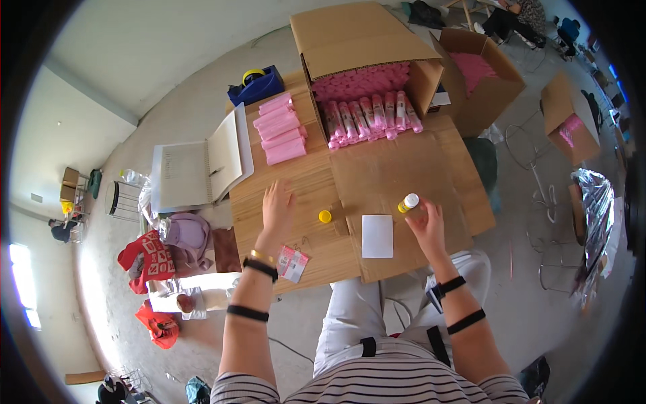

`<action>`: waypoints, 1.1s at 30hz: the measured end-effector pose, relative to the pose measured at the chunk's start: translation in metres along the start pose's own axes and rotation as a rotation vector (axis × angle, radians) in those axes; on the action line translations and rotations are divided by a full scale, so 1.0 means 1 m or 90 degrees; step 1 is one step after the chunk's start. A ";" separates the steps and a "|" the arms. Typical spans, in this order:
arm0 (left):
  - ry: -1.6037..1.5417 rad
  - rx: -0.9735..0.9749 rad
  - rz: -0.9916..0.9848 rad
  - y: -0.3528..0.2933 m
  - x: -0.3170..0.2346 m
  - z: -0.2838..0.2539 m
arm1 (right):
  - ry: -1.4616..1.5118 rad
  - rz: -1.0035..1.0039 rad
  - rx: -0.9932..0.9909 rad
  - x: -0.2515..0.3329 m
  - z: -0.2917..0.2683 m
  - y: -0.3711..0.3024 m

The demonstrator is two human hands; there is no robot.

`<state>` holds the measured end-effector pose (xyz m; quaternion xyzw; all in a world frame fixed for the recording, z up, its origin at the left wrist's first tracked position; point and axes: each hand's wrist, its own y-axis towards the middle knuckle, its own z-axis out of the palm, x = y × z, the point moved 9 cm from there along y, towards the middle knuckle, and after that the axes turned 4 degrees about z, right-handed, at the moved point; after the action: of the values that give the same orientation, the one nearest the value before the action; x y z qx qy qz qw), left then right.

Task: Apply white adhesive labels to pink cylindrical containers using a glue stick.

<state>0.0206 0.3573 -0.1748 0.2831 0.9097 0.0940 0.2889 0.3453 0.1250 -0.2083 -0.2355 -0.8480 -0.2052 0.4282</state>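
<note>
My left hand (277,207) is over the wooden table, fingers stretched out and holding nothing. To its right a small round yellow cap (325,216) sits by the edge of a brown cardboard sheet (377,168). My right hand (428,229) is over the sheet, fingers apart, right beside a glue stick (408,203) with a yellow body and white top. The glue stick looks upright; whether a fingertip touches it I cannot tell. Between my hands lies a blank white card (377,236). A pink and white printed packet (293,263) lies near my left wrist.
An open carton (367,40) of pink rolls stands at the table's back, several wrapped rolls (370,114) before it. More pink rolls (280,128), a blue tape dispenser (259,84) and an open notebook (192,168) are at left. Another carton (481,74) stands back right.
</note>
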 end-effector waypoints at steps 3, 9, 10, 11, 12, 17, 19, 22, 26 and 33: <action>0.145 0.071 0.051 0.049 0.008 0.027 | 0.039 0.040 -0.001 -0.006 -0.020 -0.023; 0.309 0.103 -0.016 0.089 0.034 0.052 | 0.063 0.154 0.014 -0.020 -0.058 -0.075; 0.309 0.103 -0.029 0.092 0.038 0.051 | 0.059 0.150 0.011 -0.018 -0.059 -0.078; 0.328 0.117 -0.033 0.093 0.040 0.052 | 0.067 0.155 0.010 -0.018 -0.058 -0.079; 0.347 0.131 -0.038 0.093 0.041 0.054 | 0.076 0.159 0.010 -0.018 -0.057 -0.080; 0.215 0.109 -0.033 0.069 0.021 0.039 | 0.079 0.124 0.038 0.003 -0.056 -0.074; -0.036 0.099 -0.158 0.043 0.018 0.028 | 0.113 0.131 0.041 0.012 -0.061 -0.075; -0.493 0.068 -0.325 -0.023 0.046 0.029 | 0.143 0.111 0.042 0.030 -0.066 -0.079; -0.922 0.038 -0.541 -0.086 -0.048 0.000 | 0.144 0.087 0.043 0.051 -0.081 -0.088; -0.799 0.153 -0.282 -0.135 -0.197 -0.064 | 0.239 -0.033 0.098 0.139 -0.106 -0.107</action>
<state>0.0541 0.1337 -0.0748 0.1211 0.6103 -0.2514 0.7414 0.2774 0.0118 -0.0514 -0.1379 -0.7724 -0.1908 0.5899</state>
